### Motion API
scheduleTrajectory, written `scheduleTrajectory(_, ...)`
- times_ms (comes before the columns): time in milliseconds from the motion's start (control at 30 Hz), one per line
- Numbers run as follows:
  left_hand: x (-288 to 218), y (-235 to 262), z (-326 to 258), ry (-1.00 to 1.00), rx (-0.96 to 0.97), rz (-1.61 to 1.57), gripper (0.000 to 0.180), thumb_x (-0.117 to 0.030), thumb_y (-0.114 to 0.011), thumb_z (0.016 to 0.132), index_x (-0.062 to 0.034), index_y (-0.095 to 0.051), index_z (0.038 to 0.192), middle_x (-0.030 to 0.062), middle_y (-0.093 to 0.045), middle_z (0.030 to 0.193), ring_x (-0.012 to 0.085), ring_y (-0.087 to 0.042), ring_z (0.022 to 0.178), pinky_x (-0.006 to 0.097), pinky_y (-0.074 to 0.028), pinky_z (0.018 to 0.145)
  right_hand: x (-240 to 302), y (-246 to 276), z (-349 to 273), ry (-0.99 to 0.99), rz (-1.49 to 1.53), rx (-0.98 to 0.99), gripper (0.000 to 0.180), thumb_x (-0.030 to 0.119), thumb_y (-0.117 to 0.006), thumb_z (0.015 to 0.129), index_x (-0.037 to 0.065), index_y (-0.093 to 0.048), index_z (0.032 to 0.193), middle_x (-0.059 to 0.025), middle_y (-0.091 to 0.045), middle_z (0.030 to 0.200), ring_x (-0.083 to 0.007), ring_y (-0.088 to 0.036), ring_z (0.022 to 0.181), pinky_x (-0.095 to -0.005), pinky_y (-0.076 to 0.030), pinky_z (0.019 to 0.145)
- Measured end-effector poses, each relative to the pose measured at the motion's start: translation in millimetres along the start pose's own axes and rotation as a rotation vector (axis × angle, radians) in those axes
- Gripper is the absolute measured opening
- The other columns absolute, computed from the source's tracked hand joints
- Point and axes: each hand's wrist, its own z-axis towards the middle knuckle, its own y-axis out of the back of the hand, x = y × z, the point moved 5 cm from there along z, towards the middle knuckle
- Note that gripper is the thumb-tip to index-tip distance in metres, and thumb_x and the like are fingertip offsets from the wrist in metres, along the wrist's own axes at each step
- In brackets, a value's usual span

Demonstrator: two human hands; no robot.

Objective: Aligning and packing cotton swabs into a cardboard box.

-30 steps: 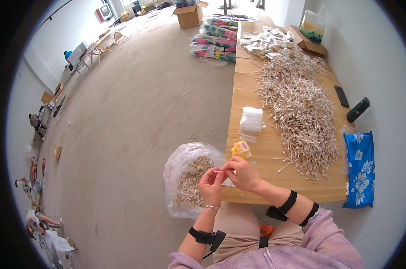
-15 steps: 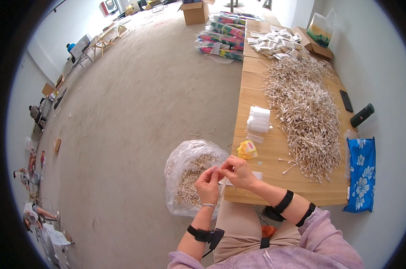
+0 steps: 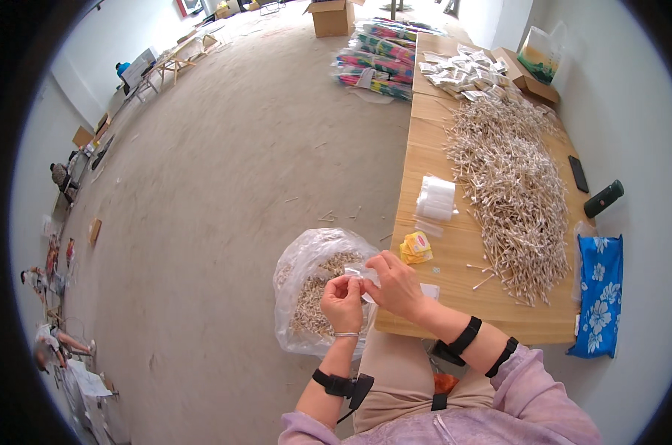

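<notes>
Between my two hands is a small clear plastic bag (image 3: 359, 272), its film catching the light. My left hand (image 3: 342, 304) pinches its lower side, fingers closed. Thumb and fingers of my right hand (image 3: 395, 285) are closed on its other side, by the table's near left corner. Below them on the floor stands a large clear sack (image 3: 285, 278) of cotton swabs (image 3: 312, 305). Yellow cards (image 3: 416, 248) lie just beyond my right hand, and a stack of clear small bags (image 3: 435, 198) farther off. A white slip (image 3: 429, 291) shows partly behind my right wrist.
A long heap of cotton swabs (image 3: 510, 193) covers much of the wooden table (image 3: 417, 148). Filled packets (image 3: 465, 74), a phone (image 3: 578, 173), a dark bottle (image 3: 603, 199) and a blue floral pack (image 3: 600, 297) lie around it. Wrapped colourful bundles (image 3: 376, 55) stand beyond on the floor.
The small bag now shows more plainly between my hands. My right hand's fingers have lifted and shifted slightly. The whole view has moved a little.
</notes>
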Motion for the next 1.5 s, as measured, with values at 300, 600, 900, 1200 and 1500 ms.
scheduleTrajectory(300,8.2,2.5,-2.9,-0.046,0.02,0.039,0.009,-0.002,-0.065,0.086,0.0009,-0.056,0.086,0.0068,-0.065,0.077,0.0115,-0.064,0.066,0.025,-0.055,0.062,-19.2,-19.9,-3.9,-0.231,0.16,0.022,0.011,0.013,-0.064,0.081,0.006,-0.057,0.086,-0.0121,-0.063,0.073,-0.0321,-0.064,0.067,-0.0406,-0.051,0.06)
scheduleTrajectory(600,31.5,22.5,10.5,0.08,0.036,-0.157,0.017,-0.015,-0.067,0.087,-0.0028,-0.056,0.091,0.0035,-0.061,0.077,0.0107,-0.061,0.066,0.025,-0.055,0.06,-32.1,-37.7,2.2,0.041,0.048,0.027,0.008,0.011,-0.063,0.083,0.007,-0.056,0.085,-0.0104,-0.061,0.077,-0.0303,-0.063,0.069,-0.0385,-0.051,0.059)
scheduleTrajectory(900,57.7,36.4,26.9,0.245,-0.007,-0.053,0.02,-0.021,-0.07,0.087,-0.0061,-0.06,0.097,-0.0007,-0.059,0.076,0.0072,-0.056,0.063,0.021,-0.05,0.054,-37.2,-67.2,2.4,0.266,-0.084,0.179,0.007,0.013,-0.062,0.082,0.009,-0.057,0.085,-0.006,-0.062,0.081,-0.0238,-0.063,0.079,-0.0343,-0.051,0.067)
scheduleTrajectory(1200,81.9,21.2,10.0,0.272,-0.114,-0.106,0.03,-0.011,-0.069,0.087,-0.0027,-0.055,0.113,0.0001,-0.059,0.079,0.0071,-0.055,0.063,0.021,-0.05,0.054,-60.6,-67.1,-5.2,0.164,-0.102,0.327,0.01,0.02,-0.065,0.081,0.012,-0.059,0.084,-0.0046,-0.062,0.08,-0.0248,-0.062,0.082,-0.0383,-0.049,0.07)
scheduleTrajectory(1500,81.7,20.8,10.8,0.264,-0.106,-0.121,0.033,-0.011,-0.068,0.087,-0.0024,-0.054,0.115,0.0008,-0.06,0.078,0.0081,-0.057,0.067,0.021,-0.049,0.055,-63.6,-65.1,2.7,0.08,0.006,0.455,0.011,0.019,-0.065,0.08,0.011,-0.059,0.084,-0.0066,-0.063,0.08,-0.0267,-0.061,0.085,-0.0403,-0.047,0.076)
